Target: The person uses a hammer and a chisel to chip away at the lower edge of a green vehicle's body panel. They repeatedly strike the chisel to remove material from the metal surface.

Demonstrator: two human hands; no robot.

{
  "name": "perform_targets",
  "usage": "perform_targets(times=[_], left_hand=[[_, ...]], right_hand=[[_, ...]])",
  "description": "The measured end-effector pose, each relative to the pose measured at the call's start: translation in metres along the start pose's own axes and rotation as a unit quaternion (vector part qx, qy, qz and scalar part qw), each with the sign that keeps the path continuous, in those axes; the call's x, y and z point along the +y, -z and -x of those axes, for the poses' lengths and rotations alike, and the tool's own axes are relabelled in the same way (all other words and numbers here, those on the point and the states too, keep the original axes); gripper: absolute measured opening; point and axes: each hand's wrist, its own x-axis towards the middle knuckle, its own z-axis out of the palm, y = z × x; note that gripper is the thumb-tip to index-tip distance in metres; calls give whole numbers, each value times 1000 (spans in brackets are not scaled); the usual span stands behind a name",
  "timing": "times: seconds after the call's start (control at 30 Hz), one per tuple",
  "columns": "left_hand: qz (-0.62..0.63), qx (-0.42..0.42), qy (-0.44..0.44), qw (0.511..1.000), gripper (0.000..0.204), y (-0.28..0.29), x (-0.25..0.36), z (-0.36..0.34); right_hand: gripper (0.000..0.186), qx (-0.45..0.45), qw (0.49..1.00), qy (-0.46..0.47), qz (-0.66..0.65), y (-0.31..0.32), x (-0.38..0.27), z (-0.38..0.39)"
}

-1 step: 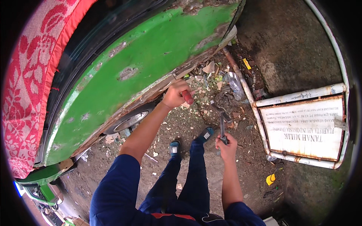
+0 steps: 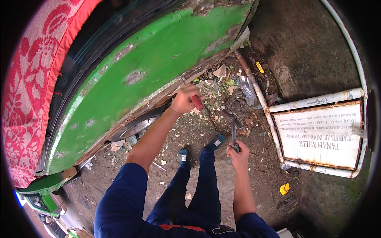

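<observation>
the person stands next to a beat-up green car door panel (image 2: 158, 67), facing its low edge. there are bare, rough spots on the paint, and the rusty sill (image 2: 174, 85) under it looks crumbly.

the left hand (image 2: 183, 100) is curled tight around a red handle (image 2: 198, 104), up by that sill. the round end of the handle points out toward me. i can't see what is on the other end, because the fist hides it, and i can't tell if it touches the metal. the right hand (image 2: 239, 154) is wrapped around the grip of a hammer (image 2: 233, 133). the hammer's head is up, over the dirt, well apart from the red handle.

to me this looks like the bit between hits, with one tool held in place and the hammer out to the side. a hit would call for the left hand to hold the red handle very still, and for the right hand to swing the hammer over and land it flat on the round end. if it came in crooked, it could bump the left fingers.

a car wheel (image 2: 137, 127) is near the left arm. crumbs of broken stuff (image 2: 208, 93) lie on the ground just past the left hand.
</observation>
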Motion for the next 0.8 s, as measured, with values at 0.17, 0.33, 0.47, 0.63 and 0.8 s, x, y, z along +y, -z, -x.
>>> perform_targets(times=[0.17,0.33,0.47,0.63,0.8], left_hand=[[12,-27,35,999,25,6,-6,4],[-23,-64,27,997,32,17,-9,7],[-30,-115,34,992,36,22,-15,4],[-15,-115,-48,992,39,22,-10,-10],[-17,-127,-48,991,38,21,-12,-11]], right_hand=[[14,-4,1000,-14,0,-7,-1,-6],[11,-6,1000,7,-16,-11,1,-4],[12,-4,1000,-17,2,-10,4,0],[14,-15,1000,-18,12,-8,4,4],[13,-10,999,-30,14,-8,3,5]])
